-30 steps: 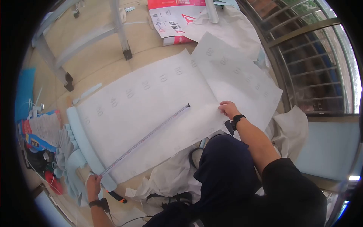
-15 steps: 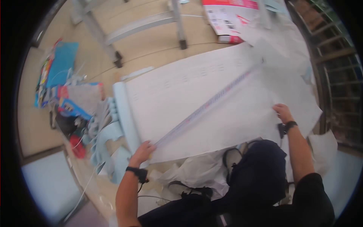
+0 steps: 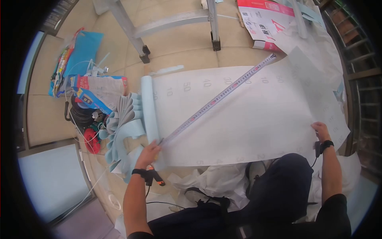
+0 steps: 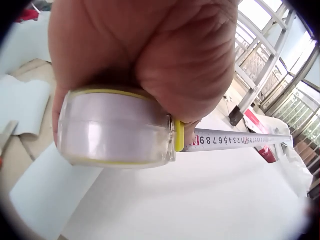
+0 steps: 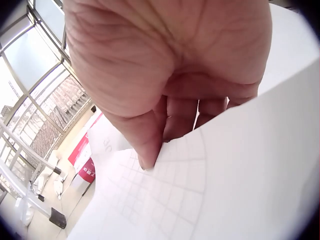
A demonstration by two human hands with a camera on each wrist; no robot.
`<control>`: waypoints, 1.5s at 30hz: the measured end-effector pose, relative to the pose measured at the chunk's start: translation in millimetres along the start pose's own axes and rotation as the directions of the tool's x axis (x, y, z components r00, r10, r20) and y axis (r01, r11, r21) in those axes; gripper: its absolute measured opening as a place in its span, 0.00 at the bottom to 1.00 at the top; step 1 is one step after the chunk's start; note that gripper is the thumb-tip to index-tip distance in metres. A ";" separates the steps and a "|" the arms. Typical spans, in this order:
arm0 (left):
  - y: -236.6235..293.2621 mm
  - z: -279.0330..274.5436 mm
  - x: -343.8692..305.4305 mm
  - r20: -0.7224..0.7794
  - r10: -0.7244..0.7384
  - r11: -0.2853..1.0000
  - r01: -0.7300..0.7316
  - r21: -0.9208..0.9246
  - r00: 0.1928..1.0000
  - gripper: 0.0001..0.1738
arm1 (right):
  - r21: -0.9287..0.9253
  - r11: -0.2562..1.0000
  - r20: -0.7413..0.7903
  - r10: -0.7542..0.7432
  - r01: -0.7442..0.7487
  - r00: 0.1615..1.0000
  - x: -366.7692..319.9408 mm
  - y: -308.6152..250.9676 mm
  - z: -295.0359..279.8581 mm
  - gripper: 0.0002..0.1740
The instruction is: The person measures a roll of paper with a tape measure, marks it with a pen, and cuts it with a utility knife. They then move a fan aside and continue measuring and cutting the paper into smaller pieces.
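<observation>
Your left hand [image 3: 148, 154] is curled round a tape measure [image 4: 117, 129], whose clear case with yellow edging shows beneath your palm in the left wrist view. You hold it by the near end of the pale blue roll [image 3: 149, 105] that lies along the left end of the white sheet [image 3: 246, 123]. The blade [image 3: 221, 96] runs out straight from your thumb side, slanting across the sheet towards its far edge; in the head view its tip appears just past that edge, near the pink-and-white box [image 3: 266, 20]. You cannot tell from these views how high the blade sits above the sheet.

Your right hand [image 3: 320, 130] pinches the right-hand edge of the sheet, thumb on one face and fingers behind it. The sheet is spread over the floor [image 3: 191, 47] in front of your knees, with printed numbers along its long edges.

Near your left wrist lies a tool with an orange-and-black handle [image 3: 159, 178]. Left of the roll you have pleated pale blue strips [image 3: 125, 109], a blue-and-white bag [image 3: 104, 88] and a red object [image 3: 92, 141]. Beyond the sheet stands a metal ladder [image 3: 173, 22].
</observation>
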State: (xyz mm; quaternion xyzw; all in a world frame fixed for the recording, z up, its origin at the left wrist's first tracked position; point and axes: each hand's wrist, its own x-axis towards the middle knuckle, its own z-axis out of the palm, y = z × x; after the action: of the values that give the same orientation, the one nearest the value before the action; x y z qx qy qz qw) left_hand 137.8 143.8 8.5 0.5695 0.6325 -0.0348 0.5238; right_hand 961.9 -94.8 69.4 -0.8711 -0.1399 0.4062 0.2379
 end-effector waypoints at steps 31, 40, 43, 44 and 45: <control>184.0 193.0 74.8 0.276 0.204 0.820 -0.318 0.476 0.939 0.24 | -0.555 0.819 -0.457 -0.157 -0.143 0.875 20.3 54.9 20.7 0.25; 197.9 212.6 78.5 0.270 0.107 0.826 -0.237 0.511 0.957 0.24 | -0.511 0.848 -0.424 -0.102 -0.144 0.900 49.1 74.3 -0.7 0.16; 186.9 204.9 81.0 0.277 0.052 0.842 -0.191 0.505 0.960 0.25 | -0.511 0.857 -0.364 -0.148 -0.064 0.920 54.6 75.8 2.9 0.20; 183.5 203.7 82.2 0.271 0.051 0.847 -0.185 0.498 0.961 0.25 | -0.559 0.829 -0.364 -0.228 -0.016 0.903 55.9 76.5 5.4 0.25; 180.5 203.2 83.3 0.266 0.049 0.853 -0.179 0.491 0.963 0.25 | -0.606 0.795 -0.359 -0.305 0.028 0.882 55.3 74.2 8.1 0.30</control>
State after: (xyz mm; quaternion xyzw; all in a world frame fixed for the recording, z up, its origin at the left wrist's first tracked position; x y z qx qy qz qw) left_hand 417.4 133.6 -41.4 0.7158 0.4965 -0.2393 0.4288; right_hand 994.3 -131.1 -9.8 -0.9535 -0.2788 0.1129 0.0199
